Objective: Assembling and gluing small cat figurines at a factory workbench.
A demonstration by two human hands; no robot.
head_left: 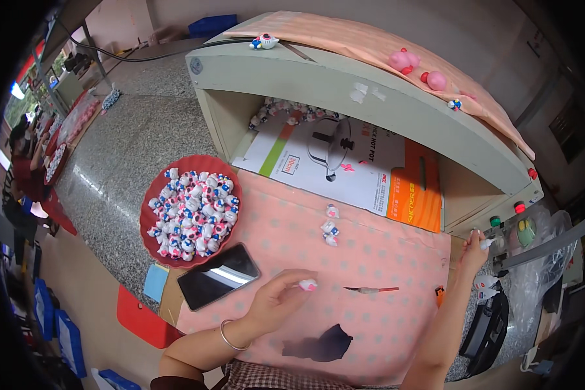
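Left hand (281,299) pinches a small figurine (308,285), probably light, hard, best gripped at its sides; right hand (472,250), at 3 o'clock, clamps a small white bottle (486,243).

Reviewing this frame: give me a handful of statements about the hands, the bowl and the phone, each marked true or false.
1. The left hand holds a small pink-and-white figure. True.
2. The red bowl is empty. False: it is heaped with small figures.
3. The phone lies screen-up beside the bowl. True.
4. The right hand rests flat on the pink cloth. False: it is raised at the cloth's right edge, holding a small white object.
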